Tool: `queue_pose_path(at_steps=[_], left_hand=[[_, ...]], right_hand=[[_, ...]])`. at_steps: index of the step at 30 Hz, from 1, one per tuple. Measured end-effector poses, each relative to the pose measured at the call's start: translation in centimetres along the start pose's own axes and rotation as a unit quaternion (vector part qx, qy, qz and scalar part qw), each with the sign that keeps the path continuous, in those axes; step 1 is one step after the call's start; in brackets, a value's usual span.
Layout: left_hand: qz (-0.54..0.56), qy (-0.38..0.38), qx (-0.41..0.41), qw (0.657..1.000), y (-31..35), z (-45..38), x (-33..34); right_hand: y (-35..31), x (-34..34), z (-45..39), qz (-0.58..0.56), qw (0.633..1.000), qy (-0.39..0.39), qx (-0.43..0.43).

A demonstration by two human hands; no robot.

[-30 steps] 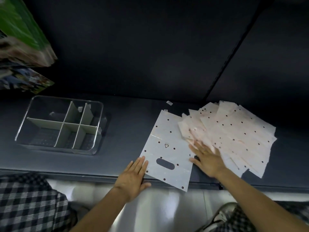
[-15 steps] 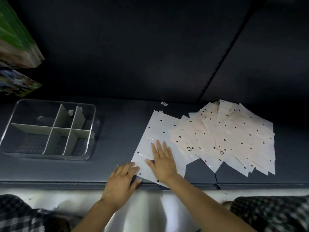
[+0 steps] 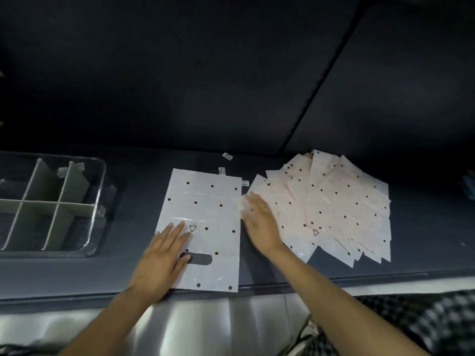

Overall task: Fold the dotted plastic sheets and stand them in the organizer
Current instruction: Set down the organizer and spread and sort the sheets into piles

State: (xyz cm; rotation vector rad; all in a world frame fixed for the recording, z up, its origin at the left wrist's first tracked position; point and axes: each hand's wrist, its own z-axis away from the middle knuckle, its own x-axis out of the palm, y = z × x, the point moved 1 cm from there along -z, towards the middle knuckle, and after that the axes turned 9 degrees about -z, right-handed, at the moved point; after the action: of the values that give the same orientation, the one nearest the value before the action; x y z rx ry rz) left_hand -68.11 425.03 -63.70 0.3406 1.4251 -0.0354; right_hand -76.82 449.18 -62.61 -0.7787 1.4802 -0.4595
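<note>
One white dotted plastic sheet [image 3: 205,214] lies flat and unfolded on the dark shelf, with a handle slot near its front edge. My left hand [image 3: 162,258] presses flat on its front left part, fingers straight. My right hand [image 3: 259,222] is blurred, fingers extended, lying at the left edge of a fanned pile of several dotted sheets [image 3: 334,206] just right of the single sheet. The clear organizer [image 3: 99,201] with grey dividers stands at the left, its compartments holding no sheets.
Small white labels [image 3: 227,155] lie on the shelf behind the single sheet. The dark shelf [image 3: 133,278] ends in a front edge above a shiny metal panel [image 3: 205,327]. Checked fabric [image 3: 437,319] shows at the lower right.
The single sheet now lies squared up and straight. My right hand has left it and moved right onto the pile's edge. My left hand has slid further onto the sheet.
</note>
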Motion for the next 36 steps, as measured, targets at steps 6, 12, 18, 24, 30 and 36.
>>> queue_pose_path(at_steps=[6, 12, 18, 24, 30, 36], left_hand=[[-0.079, -0.087, 0.037, 0.992, 0.9, -2.8, 1.8], [-0.085, -0.111, -0.031, 0.99, -0.4, -2.0, 2.7], [-0.074, -0.111, -0.093, 0.987, -2.5, -0.6, 2.4], [-0.055, -0.125, -0.097, 0.986, -3.4, 1.4, 2.1], [-0.036, -0.138, -0.117, 0.983, -3.0, 1.5, 1.9], [0.019, -0.137, -0.055, 0.989, -0.4, 1.0, 0.9]], right_hand=[[12.5, -11.2, 2.2, 0.097, 0.943, 0.085, 0.307], [14.4, -11.1, 4.2, 0.128, 0.952, 0.133, 0.245], [12.2, -9.9, 3.4, 0.067, 0.971, 0.125, 0.191], [13.8, -11.7, 5.2, 0.11, 0.941, 0.071, 0.312], [12.7, -12.3, 5.6, 0.039, 0.934, 0.177, 0.307], [11.3, -11.6, 6.1, 0.002, 0.948, 0.108, 0.3]])
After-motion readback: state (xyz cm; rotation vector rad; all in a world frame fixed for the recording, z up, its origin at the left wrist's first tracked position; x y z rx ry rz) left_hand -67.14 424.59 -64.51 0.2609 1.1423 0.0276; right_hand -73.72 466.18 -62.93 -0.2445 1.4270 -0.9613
